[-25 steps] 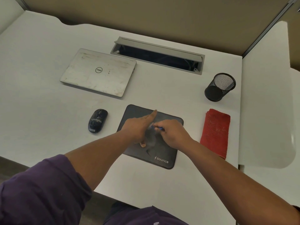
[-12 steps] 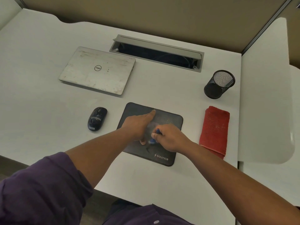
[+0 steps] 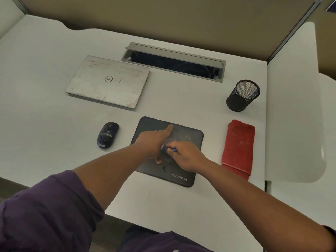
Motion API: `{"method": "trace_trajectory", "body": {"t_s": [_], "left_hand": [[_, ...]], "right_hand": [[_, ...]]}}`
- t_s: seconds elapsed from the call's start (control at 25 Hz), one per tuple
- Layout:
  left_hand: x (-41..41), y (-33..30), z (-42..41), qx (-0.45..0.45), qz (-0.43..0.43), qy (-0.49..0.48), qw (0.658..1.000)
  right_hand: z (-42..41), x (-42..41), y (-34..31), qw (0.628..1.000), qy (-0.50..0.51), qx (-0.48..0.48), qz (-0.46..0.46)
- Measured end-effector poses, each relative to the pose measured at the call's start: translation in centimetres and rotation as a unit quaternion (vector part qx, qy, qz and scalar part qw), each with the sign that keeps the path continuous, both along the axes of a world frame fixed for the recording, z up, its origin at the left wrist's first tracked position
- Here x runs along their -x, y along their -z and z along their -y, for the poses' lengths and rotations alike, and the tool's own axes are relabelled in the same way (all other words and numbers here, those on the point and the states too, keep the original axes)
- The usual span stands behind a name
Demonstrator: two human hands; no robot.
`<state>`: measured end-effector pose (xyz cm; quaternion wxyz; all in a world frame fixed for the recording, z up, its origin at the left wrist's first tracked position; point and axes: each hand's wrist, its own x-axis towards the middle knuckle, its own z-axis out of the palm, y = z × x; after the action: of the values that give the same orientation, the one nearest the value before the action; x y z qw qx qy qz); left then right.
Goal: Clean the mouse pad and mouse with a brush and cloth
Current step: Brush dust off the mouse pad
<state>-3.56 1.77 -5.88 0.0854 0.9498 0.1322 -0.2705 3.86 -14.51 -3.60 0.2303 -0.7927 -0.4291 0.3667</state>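
A dark mouse pad lies on the white desk, dusty grey toward its far right. My left hand presses flat on the pad, index finger stretched toward the far edge. My right hand grips a small blue-handled brush at the pad's middle; its bristles are blurred beside my left hand. A black mouse sits on the desk left of the pad. A folded red cloth lies to the pad's right.
A closed silver laptop lies at the back left. A grey cable tray with its lid open is set into the desk behind. A black mesh pen cup stands at the back right. The desk's right edge runs past the cloth.
My right hand has swept the brush back and forth over the pad's middle, toward me and then away again. My left hand stays pressed on the pad.
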Motion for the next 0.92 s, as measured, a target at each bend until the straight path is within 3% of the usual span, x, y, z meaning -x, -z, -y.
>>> {"method": "trace_trajectory", "body": {"t_s": [0.08,0.2,0.32,0.4,0.48,0.56,0.64,0.76,0.84,0.92], "left_hand": [[0.0,-0.1,0.0,-0.003,-0.006,0.001,1.0],[0.0,-0.2,-0.1,-0.003,-0.01,0.005,1.0],[0.0,-0.4,-0.2,-0.001,-0.014,0.006,1.0],[-0.1,-0.5,-0.1,0.0,-0.02,0.007,1.0],[-0.1,-0.5,-0.2,0.001,-0.026,0.007,1.0],[-0.1,-0.5,-0.2,0.003,-0.03,0.008,1.0],[-0.1,-0.5,-0.2,0.008,-0.033,0.004,0.999],[-0.3,-0.5,-0.1,0.014,-0.044,-0.003,0.999],[-0.6,-0.8,-0.4,0.019,-0.049,-0.001,0.999],[-0.8,-1.1,-0.7,0.019,-0.06,0.007,0.998]], "right_hand": [[0.0,0.4,0.1,0.999,-0.018,0.044,0.027],[0.2,0.4,0.1,0.995,0.011,0.004,0.099],[0.0,0.7,0.1,0.999,-0.004,-0.003,0.042],[-0.1,0.8,0.1,0.996,-0.014,0.036,0.077],[-0.2,0.8,0.0,0.992,0.005,0.009,0.129],[0.1,0.8,-0.1,0.997,0.02,-0.018,0.073],[0.4,0.6,-0.1,0.998,0.001,0.036,0.057],[1.1,0.3,0.2,0.988,0.006,0.079,0.133],[1.2,0.4,0.2,0.995,0.045,0.021,0.087],[1.0,0.9,0.1,0.997,0.069,-0.025,-0.016]]}}
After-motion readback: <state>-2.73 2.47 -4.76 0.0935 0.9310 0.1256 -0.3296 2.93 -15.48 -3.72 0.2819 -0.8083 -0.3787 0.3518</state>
